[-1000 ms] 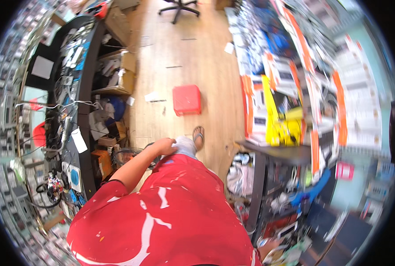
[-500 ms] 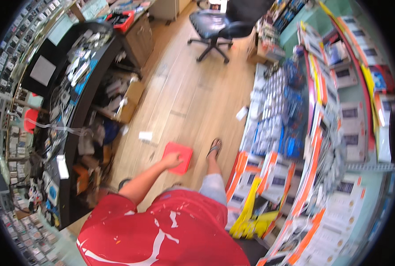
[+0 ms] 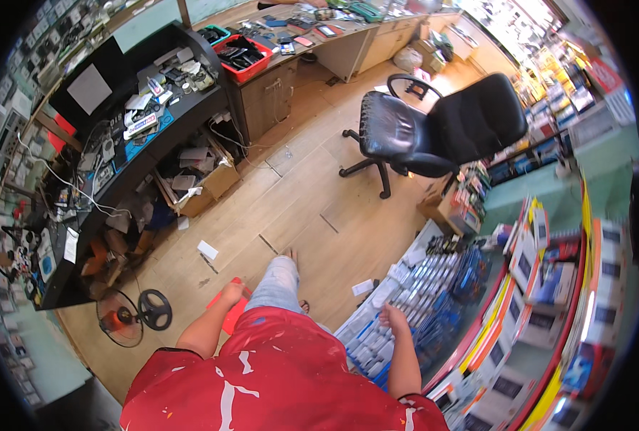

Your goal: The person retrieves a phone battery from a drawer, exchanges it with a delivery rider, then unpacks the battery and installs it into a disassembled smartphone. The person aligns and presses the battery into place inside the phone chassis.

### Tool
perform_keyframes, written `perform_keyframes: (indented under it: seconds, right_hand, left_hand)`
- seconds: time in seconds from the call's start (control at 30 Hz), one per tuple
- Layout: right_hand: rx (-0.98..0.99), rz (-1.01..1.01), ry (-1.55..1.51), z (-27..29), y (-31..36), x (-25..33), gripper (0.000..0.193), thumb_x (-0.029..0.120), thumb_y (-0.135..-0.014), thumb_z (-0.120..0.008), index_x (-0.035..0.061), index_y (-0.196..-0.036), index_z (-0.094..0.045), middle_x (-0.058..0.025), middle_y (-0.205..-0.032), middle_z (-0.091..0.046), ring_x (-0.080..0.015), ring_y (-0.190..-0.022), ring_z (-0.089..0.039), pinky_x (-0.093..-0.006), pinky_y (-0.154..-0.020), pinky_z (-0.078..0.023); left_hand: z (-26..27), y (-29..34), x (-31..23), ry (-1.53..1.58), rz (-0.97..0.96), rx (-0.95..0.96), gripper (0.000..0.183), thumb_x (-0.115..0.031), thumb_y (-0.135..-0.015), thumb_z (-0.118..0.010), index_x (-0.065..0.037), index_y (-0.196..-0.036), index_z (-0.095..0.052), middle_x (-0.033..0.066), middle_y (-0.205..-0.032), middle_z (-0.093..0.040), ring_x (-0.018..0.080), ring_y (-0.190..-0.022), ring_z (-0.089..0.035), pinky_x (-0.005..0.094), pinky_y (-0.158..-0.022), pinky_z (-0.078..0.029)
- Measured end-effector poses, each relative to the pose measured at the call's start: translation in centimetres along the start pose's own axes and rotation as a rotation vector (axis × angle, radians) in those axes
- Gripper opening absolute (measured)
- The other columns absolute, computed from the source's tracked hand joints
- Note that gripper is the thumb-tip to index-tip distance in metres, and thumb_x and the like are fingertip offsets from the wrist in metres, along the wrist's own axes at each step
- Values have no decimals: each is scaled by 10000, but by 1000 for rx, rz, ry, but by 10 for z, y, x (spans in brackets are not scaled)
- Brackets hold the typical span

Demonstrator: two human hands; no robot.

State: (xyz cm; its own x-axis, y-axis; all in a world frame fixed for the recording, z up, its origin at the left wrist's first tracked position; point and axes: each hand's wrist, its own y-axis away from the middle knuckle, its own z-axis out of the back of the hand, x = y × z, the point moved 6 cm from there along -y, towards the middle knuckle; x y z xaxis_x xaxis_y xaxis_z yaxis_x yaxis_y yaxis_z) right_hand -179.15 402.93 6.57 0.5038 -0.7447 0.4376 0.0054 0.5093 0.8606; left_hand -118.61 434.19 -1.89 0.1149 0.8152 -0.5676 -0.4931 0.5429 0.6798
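My left hand [image 3: 231, 290] hangs low on the left side of my body, its fingers curled at the red flat, square-cornered thing [image 3: 232, 317]. My hand and my red shirt cover part of this thing, so its kind is unclear. Out to the right, my right hand [image 3: 392, 316] is in front of the rows of small packs [image 3: 423, 291]. Its fingers are loosely bent and somewhat apart, with nothing visible in them.
A black wheeled chair [image 3: 434, 129] stands ahead on the wooden floor [image 3: 298, 208]. On the left are a cluttered dark desk [image 3: 169, 111] and a floor fan [image 3: 122, 317]. A red basket [image 3: 242, 59] sits farther back. Packed shelves [image 3: 520, 323] line the right.
My view has swung forward, bringing more of the chair and far counter into sight. My left hand is now beside my leg with the red thing, and my right hand has come into view.
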Motion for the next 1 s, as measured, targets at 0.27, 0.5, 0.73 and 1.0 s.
perform_keyframes:
  seconds: [0.27, 0.5, 0.73, 1.0]
  right_hand:
    - [189, -59, 432, -127, -173, 270, 507, 497, -1070, -640, 33, -1262, -708, -160, -1049, -761, -286, -886, -740, -475, -772, -617]
    - [345, 668, 1350, -304, -297, 546, 533, 512, -1038, -589, 27, -1146, -783, -280, -1041, -774, -436, -1054, -739, -505, -974, -572]
    - [263, 1015, 1266, -526, -391, 815, 736, 451, -967, -723, 23, -1542, -554, -258, -1622, -494, -430, -1452, -528, -489, -1216, -449]
    - [305, 1175, 1686, -702, -427, 958, 650, 295, -984, -636, 16, -1559, -522, -223, -1700, -409, -408, -1472, -529, -483, -1158, -506]
  left_hand:
    - [-43, -74, -35, 398, 604, -177, 268, -243, -1073, -523, -84, -1204, -695, 150, -888, -701, 291, -647, -655, 460, -544, -518]
    - [3, -182, -199, 959, 482, -188, 323, -139, -1090, -567, -72, -1397, -643, 91, -997, -706, 187, -762, -666, 340, -606, -548]
    - [46, -227, -328, 1214, 321, -456, 309, -306, -1108, -645, -99, -1335, -667, 32, -947, -682, 129, -793, -656, 293, -645, -539]
    - [-227, -142, -301, 1514, 950, -26, 310, -376, -1072, -611, -94, -977, -697, 74, -885, -730, 205, -770, -703, 368, -668, -570]
